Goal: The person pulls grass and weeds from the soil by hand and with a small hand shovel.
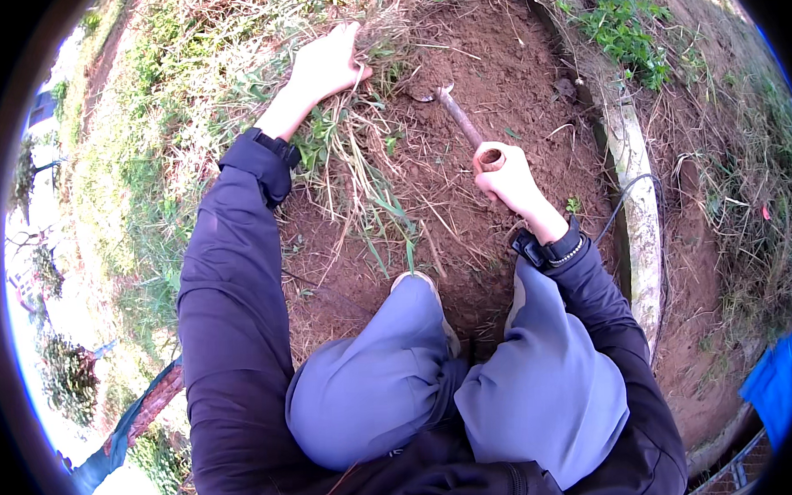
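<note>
My left hand (324,65) reaches out over the weeds at the upper left, its fingers closed round a bunch of grass (350,131). Long green and dry stems hang from that hand toward my feet. In my right hand (509,181) is a short hand hoe (463,119), gripped near the hollow end of its round handle. Its narrow curved metal blade lies at the bare soil, just right of the weeds, and part of it blends into the dirt. The two hands are apart, the right one nearer to me.
Brown soil (530,86) with loose straw lies ahead. A pale concrete edging (634,195) runs along the right, with a dark cable (625,191) over it. Leafy weeds (624,30) grow beyond. My bent knees (366,379) are close below. A blue sheet (784,378) shows at the lower right.
</note>
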Motion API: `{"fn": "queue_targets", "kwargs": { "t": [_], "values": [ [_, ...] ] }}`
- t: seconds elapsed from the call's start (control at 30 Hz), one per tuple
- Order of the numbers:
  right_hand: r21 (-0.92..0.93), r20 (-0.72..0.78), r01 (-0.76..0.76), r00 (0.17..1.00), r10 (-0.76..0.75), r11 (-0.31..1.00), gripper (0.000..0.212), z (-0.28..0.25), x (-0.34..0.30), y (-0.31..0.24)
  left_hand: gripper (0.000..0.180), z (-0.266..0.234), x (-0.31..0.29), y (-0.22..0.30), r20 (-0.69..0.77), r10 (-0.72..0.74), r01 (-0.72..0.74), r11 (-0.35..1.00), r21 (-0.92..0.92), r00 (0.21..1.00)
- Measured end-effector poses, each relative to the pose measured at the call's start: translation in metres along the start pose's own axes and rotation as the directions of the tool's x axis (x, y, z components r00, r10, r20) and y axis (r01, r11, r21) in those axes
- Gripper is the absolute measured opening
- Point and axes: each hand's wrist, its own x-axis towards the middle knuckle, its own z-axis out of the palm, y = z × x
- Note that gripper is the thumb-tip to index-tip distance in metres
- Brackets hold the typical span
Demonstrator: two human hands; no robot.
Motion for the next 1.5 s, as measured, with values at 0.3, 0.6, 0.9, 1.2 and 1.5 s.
{"fn": "queue_targets", "kwargs": {
  "t": [0.3, 0.6, 0.9, 1.2, 1.5],
  "values": [
    [-0.296, -0.117, -0.041, 0.993, 0.006, 0.954, 0.012, -0.039, -0.092, -0.006, 0.055, 0.084, 0.065, 0.023, 0.078, -0.182, 0.181, 0.983, 0.022, 0.980],
    [-0.526, -0.086, 0.197, 0.956, -0.282, 0.828, 0.016, -0.006, 0.054, 0.001, 0.046, 0.072, 0.089, 0.007, 0.217, -0.196, 0.254, 0.923, -0.288, 0.956],
    [-0.632, -0.032, 0.172, 0.968, -0.248, 0.756, 0.006, -0.040, -0.010, 0.001, 0.052, 0.075, 0.062, 0.002, 0.101, -0.280, 0.297, 0.869, -0.396, 0.955],
    [-0.024, -0.080, 0.006, 0.997, -0.008, 1.000, 0.008, -0.042, 0.069, 0.003, 0.047, 0.085, 0.085, 0.010, 0.066, -0.308, 0.302, 0.833, -0.463, 0.949],
    [-0.663, -0.064, 0.091, 0.982, -0.178, 0.743, 0.005, -0.040, 0.047, -0.007, 0.046, 0.076, 0.059, 0.032, 0.043, -0.371, 0.352, 0.830, -0.434, 0.928]
  ]
}}
